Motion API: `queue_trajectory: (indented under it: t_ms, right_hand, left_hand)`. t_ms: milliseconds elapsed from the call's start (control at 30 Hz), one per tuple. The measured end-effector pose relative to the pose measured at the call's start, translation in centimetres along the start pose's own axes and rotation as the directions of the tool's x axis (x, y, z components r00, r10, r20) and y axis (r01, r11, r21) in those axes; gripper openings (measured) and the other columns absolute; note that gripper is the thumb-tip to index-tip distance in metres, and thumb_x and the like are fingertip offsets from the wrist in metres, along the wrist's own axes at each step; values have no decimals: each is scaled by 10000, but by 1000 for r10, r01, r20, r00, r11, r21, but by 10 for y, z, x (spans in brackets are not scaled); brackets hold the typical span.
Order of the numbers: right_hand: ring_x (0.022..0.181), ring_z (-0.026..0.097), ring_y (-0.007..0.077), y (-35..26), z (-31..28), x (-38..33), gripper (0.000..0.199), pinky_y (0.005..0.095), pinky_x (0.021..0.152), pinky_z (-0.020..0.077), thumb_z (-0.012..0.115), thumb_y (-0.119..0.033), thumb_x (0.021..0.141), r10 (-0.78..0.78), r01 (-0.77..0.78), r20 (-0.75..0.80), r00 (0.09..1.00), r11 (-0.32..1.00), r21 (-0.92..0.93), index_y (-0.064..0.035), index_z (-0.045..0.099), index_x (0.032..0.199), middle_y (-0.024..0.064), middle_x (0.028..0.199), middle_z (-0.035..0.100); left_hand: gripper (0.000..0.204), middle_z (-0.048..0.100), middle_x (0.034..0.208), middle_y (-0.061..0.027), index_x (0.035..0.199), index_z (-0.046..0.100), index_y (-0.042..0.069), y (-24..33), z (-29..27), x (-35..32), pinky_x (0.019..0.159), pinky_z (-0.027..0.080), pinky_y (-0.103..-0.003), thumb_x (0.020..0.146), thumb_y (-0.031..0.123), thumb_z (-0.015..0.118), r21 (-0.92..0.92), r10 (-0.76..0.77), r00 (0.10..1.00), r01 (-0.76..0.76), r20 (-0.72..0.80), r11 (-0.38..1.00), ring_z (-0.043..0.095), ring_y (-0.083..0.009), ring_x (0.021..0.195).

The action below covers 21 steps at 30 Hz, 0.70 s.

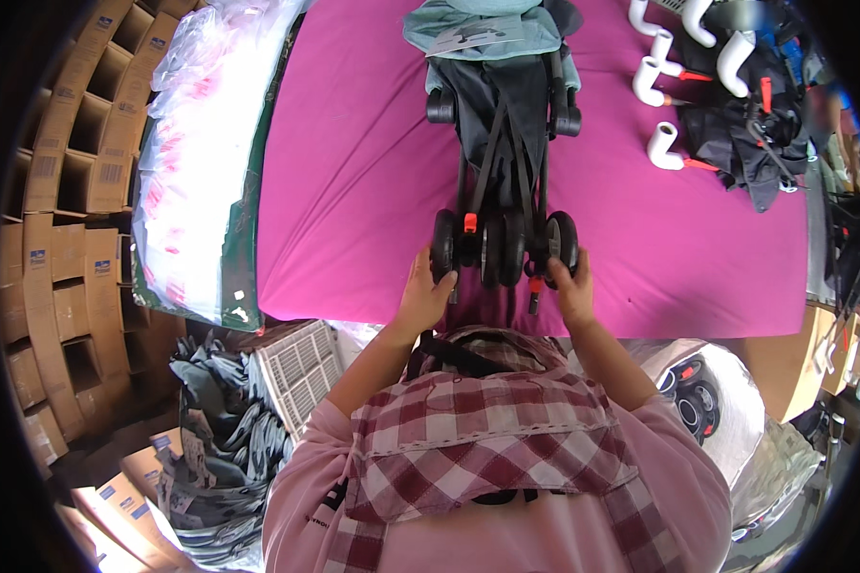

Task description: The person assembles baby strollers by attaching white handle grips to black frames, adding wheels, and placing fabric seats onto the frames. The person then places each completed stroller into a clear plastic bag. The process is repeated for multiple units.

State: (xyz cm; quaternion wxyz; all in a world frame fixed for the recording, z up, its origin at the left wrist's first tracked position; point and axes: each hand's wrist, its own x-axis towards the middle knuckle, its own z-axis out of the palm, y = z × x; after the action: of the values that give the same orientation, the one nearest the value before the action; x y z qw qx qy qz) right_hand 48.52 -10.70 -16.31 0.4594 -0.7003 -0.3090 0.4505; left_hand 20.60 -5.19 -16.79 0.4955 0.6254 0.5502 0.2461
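A folded baby stroller (500, 105) lies lengthwise on a table with a pink cloth (354, 191), its wheels toward me. Its fabric is black, with a grey-green canopy (535, 36) at the far end and a printed card (473, 35) on top. My left hand (424, 294) is closed around the left outer wheel (443, 239), thumb on the near side. The right outer wheel (563, 237) is held by my right hand (572, 286), its thumb on the wheel's inner side. Between them sit a pair of middle wheels (503, 250) and red levers (470, 222). Some fingertips are hidden behind the wheels.
White curved tubes (663, 145) with red tips and black fabric parts (736, 143) lie at the table's far right. Plastic-wrapped sheets (201, 162) line the left edge. Cardboard boxes (86, 181) are stacked further left. Below right, a white sack (736, 401) holds wheels.
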Motion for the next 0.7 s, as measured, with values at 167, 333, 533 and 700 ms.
queue_trajectory:
  t_ms: [167, 333, 533, 700]
  right_hand:
    - [1158, 526, 272, -3, -5, -18, 676, 381, 988, 426, 699, -191, 879, 18, -1, 154, 988, 994, -110, -23, 392, 1457, 164, 1278, 538]
    - [1306, 466, 272, -53, -6, 33, 604, 399, 1054, 395, 687, -153, 904, -381, 360, -56, 923, 905, -227, -37, 430, 1438, 151, 1390, 516]
    - [1011, 627, 149, -139, 45, 49, 192, 279, 905, 472, 542, -89, 1000, -448, 428, -38, 893, 873, -234, 0, 658, 1125, 79, 1071, 683]
    - [769, 664, 154, -111, 161, -21, 119, 300, 721, 523, 594, -43, 928, -369, 394, 144, 918, 887, -241, 17, 697, 933, 104, 850, 718]
  left_hand:
    - [696, 520, 1323, -290, 1480, 300, -8, 0, -8, 5, 1054, 415, -465, 912, 196, 648, 101, -204, 978, 198, 52, 975, 498, -401, 1281]
    - [705, 492, 1377, -269, 1484, 305, -5, 1, -21, 6, 1051, 431, -452, 929, 251, 655, -51, -156, 981, 163, 117, 985, 507, -371, 1286]
    - [767, 431, 1417, -275, 1495, 305, -7, -12, -109, 49, 1086, 406, -477, 901, 288, 689, 245, -27, 996, 46, -81, 968, 451, -429, 1318]
    - [795, 303, 1511, -262, 1522, 296, 71, -85, -234, 94, 1122, 338, -544, 868, 238, 716, 409, 67, 915, 111, -398, 906, 314, -460, 1395]
